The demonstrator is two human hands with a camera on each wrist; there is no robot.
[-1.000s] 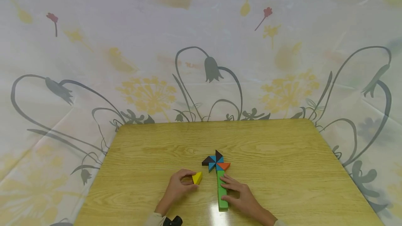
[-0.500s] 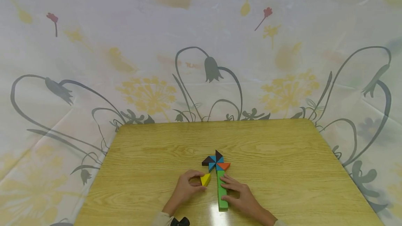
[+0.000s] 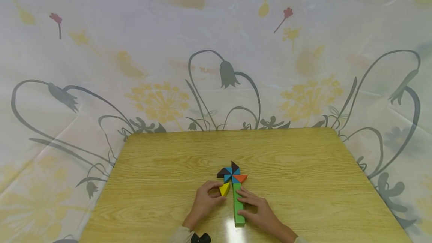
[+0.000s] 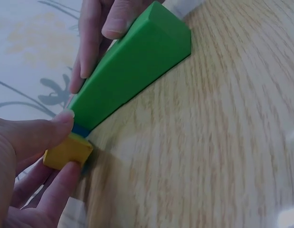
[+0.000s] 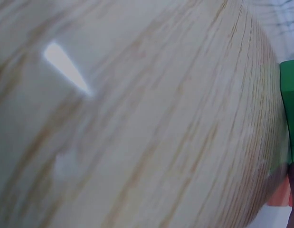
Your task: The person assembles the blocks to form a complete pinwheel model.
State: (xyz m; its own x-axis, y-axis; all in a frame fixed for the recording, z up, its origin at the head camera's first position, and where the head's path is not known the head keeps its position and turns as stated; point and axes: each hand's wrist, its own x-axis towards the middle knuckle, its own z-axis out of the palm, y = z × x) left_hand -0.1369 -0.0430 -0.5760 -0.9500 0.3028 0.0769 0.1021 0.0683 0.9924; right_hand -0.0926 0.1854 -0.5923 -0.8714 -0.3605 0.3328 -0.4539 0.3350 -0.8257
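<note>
My left hand (image 3: 204,200) pinches a yellow triangular block (image 3: 224,189) between thumb and fingers, just below the lower left of a pinwheel of blocks. That pinwheel has blue triangles (image 3: 227,178) at its centre, dark blocks (image 3: 223,172) at the left and top, and an orange block (image 3: 241,178) at the right. A straight green bar of blocks (image 3: 239,218) runs from it toward me. Along the bar's right side rests my right hand (image 3: 258,213), fingers spread and fairly straight. In the left wrist view the yellow block (image 4: 68,152) sits close to the green bar's (image 4: 132,61) far end.
The wooden table (image 3: 162,160) extends around the blocks on every side. A flower-printed cloth (image 3: 216,29) hangs behind its far edge. A black device (image 3: 200,237) is strapped at the left wrist.
My left hand has carried the yellow block rightward and slightly away from me, up close to the pinwheel and green bar. The right hand and the other blocks have stayed put.
</note>
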